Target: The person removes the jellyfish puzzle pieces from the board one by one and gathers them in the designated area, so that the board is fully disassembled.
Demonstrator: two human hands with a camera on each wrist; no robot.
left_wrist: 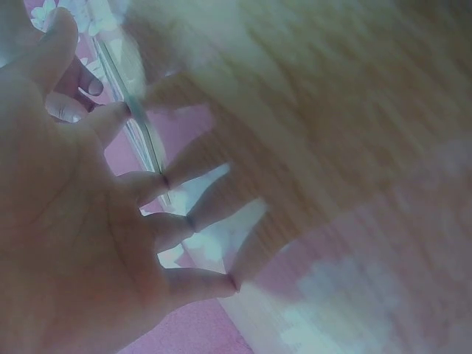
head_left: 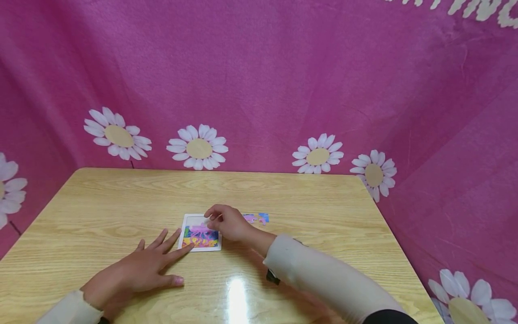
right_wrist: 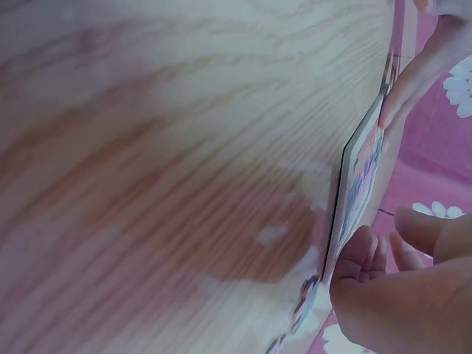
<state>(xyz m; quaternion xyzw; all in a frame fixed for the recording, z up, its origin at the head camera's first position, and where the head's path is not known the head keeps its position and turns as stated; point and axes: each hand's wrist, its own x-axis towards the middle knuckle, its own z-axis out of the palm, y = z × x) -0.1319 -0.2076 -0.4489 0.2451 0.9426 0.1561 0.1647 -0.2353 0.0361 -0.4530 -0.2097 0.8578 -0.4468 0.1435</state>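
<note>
A small puzzle board with a white frame and a colourful picture lies on the wooden table. My left hand lies flat with fingers spread, its fingertips touching the board's lower left edge. In the left wrist view the left hand presses on the wood beside the board's edge. My right hand hovers over the board's upper right with curled fingers, pinching a small pale puzzle piece. In the right wrist view the right hand's fingertips touch the board.
Two loose puzzle pieces, pink and blue, lie just right of my right hand. A pink curtain with daisies surrounds the table on the back and both sides. Bare wood spreads to the left and behind the board.
</note>
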